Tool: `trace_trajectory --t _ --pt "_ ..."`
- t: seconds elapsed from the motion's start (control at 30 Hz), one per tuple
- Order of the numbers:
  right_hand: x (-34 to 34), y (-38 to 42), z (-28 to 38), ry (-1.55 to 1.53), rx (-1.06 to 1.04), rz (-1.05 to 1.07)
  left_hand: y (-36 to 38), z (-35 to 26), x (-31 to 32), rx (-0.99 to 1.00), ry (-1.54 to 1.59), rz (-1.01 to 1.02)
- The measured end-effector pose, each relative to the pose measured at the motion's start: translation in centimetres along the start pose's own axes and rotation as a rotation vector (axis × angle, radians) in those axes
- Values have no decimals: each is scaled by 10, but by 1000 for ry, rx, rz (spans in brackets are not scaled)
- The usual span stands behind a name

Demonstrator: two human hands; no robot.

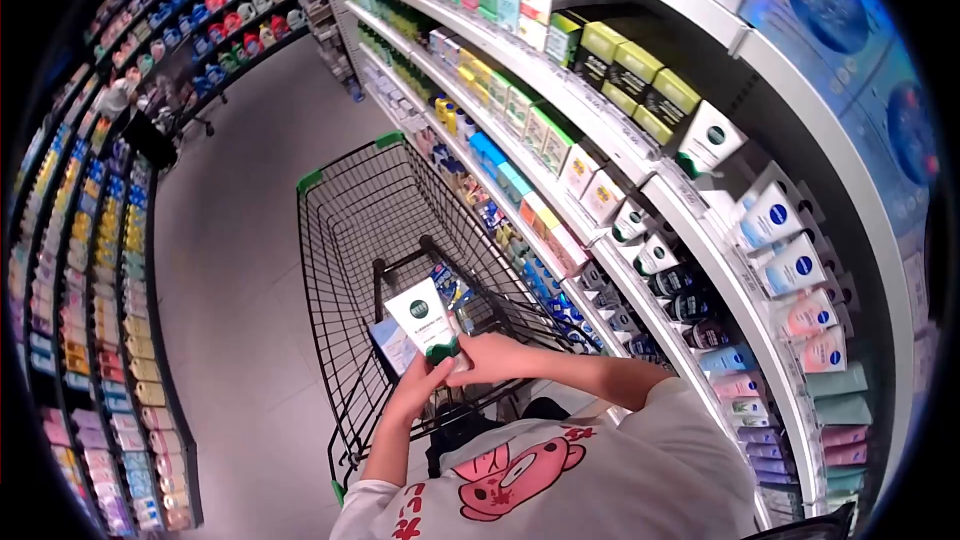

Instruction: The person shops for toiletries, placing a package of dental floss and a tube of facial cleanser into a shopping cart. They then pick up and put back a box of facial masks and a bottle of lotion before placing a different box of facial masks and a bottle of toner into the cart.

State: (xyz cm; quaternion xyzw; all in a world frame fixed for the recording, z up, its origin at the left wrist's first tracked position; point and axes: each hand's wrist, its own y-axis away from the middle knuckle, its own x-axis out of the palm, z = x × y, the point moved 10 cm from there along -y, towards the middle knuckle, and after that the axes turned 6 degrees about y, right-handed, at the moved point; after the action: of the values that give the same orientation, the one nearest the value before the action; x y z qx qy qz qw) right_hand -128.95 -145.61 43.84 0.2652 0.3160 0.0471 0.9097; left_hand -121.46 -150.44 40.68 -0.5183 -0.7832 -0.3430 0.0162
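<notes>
A white squeeze tube (pixel 425 318) with a dark green emblem and green lower end is held upright in front of my body, above the cart's near end. My left hand (pixel 420 387) grips its bottom from the left. Around its lower right side are the fingers of my right hand (pixel 486 358). Below and beyond them stands a black wire shopping cart (pixel 345 190) with green corners. Partly hidden behind the tube are a dark blue package (pixel 450 285) and a pale box (pixel 393 342) in the cart. A similar white-and-green tube (pixel 712 138) stands on the shelf at right.
Shelving (pixel 590 90) full of boxes, tubes and bottles runs close along the cart's right side. More stocked shelves (pixel 95 340) line the left of the aisle. A person (pixel 120 105) is beside a dark object farther down the grey floor (pixel 230 240).
</notes>
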Motion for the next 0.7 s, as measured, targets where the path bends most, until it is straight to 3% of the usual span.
trace_trajectory --t 0.03,0.13,0.3,0.4,0.43,0.53,0.57,0.6,0.67,0.7 --pt "-7 10 3 89 -119 -106 -7 -2 9 27 59 -44" --pt "-10 31 -15 2 -122 -206 -13 -6 39 24 175 -120" --pt "-10 38 -53 277 -86 -280 -28 -19 55 301 -276 -186" --pt "-29 42 -67 215 -12 -369 -19 -22 59 318 -557 -222" --pt "-40 50 -65 169 1 -438 -18 -18 55 353 -478 -236" --pt "-60 60 -63 34 -63 -695 -15 -7 45 148 -264 -303" --pt "-65 65 -64 -95 -80 -771 -16 -8 44 220 -198 -295" --pt "-80 83 -47 -16 -74 -880 -14 -6 43 195 -114 -316" --pt "-109 117 -8 -143 -177 -907 -16 6 34 146 27 -340" --pt "-131 155 35 -110 -346 -999 -17 3 34 194 1 -317"
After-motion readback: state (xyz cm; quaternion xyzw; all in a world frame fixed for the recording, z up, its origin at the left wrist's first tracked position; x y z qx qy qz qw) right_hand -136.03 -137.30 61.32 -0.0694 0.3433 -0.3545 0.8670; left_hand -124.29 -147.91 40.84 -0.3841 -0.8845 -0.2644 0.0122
